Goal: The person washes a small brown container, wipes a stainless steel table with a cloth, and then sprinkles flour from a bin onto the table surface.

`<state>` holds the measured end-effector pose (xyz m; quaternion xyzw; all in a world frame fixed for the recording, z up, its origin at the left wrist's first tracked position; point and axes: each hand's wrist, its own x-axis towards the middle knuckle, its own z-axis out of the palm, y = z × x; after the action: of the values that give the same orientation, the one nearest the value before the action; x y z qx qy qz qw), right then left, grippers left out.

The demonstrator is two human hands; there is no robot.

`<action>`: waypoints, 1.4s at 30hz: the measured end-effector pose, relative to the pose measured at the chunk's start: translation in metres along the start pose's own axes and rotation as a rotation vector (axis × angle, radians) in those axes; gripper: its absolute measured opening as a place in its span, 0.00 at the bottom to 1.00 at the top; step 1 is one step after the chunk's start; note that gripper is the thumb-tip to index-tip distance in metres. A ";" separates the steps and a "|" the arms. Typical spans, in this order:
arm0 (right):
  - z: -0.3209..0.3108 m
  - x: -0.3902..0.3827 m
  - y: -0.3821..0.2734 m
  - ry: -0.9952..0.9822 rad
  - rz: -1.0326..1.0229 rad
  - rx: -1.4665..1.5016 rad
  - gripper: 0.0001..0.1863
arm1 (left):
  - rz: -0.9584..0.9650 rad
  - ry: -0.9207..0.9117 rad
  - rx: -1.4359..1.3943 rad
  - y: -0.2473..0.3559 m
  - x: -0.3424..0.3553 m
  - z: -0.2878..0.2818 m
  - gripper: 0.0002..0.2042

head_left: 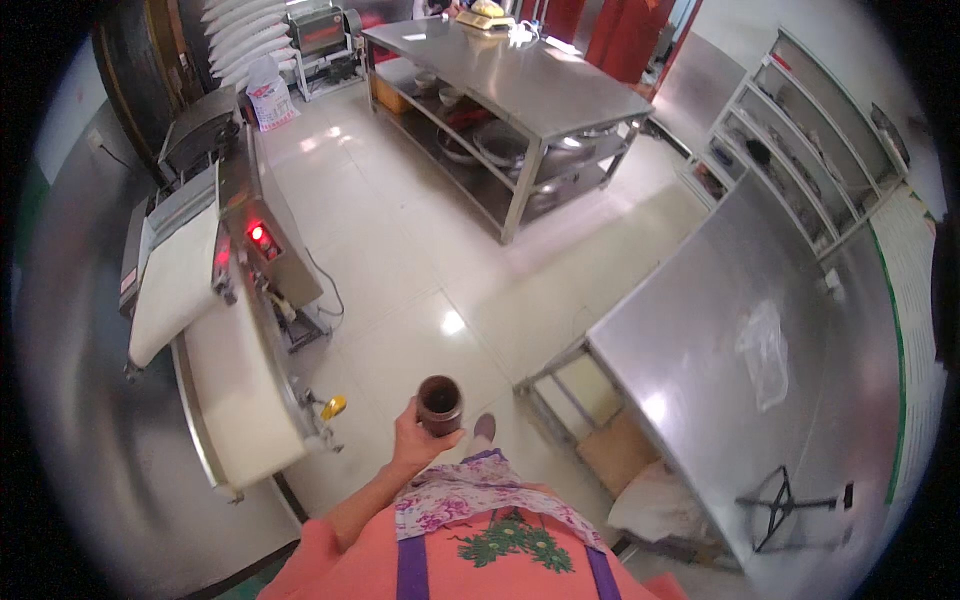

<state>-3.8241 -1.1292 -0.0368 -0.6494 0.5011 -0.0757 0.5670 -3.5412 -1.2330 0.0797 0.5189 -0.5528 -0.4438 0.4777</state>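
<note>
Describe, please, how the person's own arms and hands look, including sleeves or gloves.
The left hand is bare, with no glove visible. The left forearm is also bare, with no watch or bracelet visible. A coral sleeve ends near the elbow. The right hand and right forearm are out of view.

place: commercial kitchen | steel worktable (pixel 500 80), bowls (pixel 449 97) beneath | belt machine (pixel 235 385) | stacked white sacks (pixel 245 40) | tiled floor (pixel 385 250)
</note>
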 end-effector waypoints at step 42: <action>-0.605 1.013 -0.411 0.058 -0.429 -0.426 0.07 | -0.159 0.713 0.005 -0.114 0.979 -0.297 0.26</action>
<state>-3.5024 -2.3345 0.0298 -0.8423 0.3729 -0.1054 0.3746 -3.2359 -2.2162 0.0776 0.6836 -0.3105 -0.2695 0.6030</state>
